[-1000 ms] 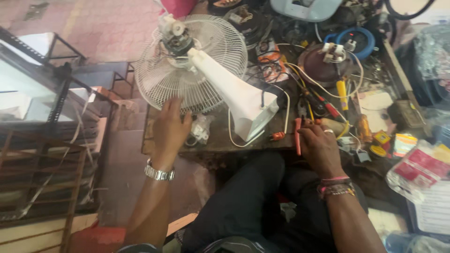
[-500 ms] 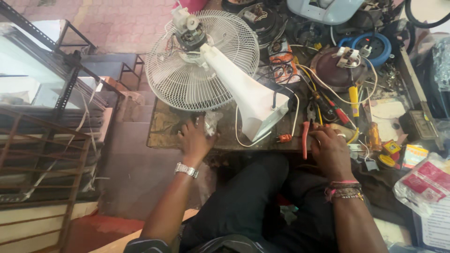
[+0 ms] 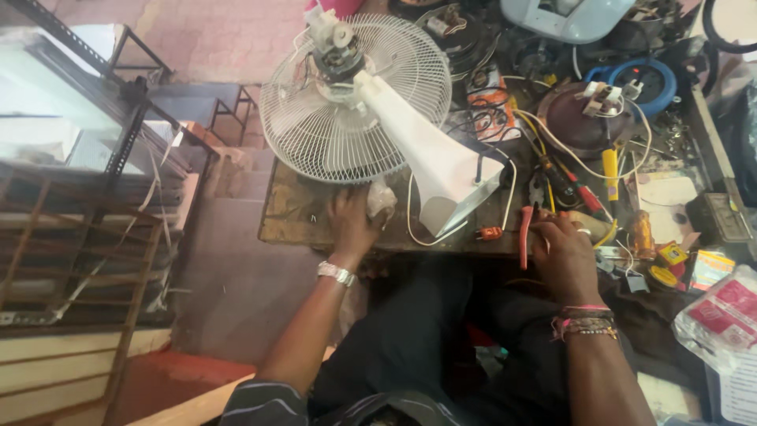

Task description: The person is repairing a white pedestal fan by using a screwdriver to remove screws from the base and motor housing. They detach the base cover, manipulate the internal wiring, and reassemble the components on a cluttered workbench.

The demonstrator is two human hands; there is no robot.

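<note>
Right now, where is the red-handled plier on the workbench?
In the head view, the red-handled plier lies at the bench's front edge, right of centre, beside the right hand and just right of the white fan stand.

One head-worn camera looks steeply down from above the seated person, close over the lap, facing forward across the cluttered desk (image 3: 331,229); both forearms enter from the bottom edge, floor at left.

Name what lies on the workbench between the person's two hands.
In the head view, the white fan stand base, a looping white cable and a small orange plug lie between the left hand and right hand.
</note>
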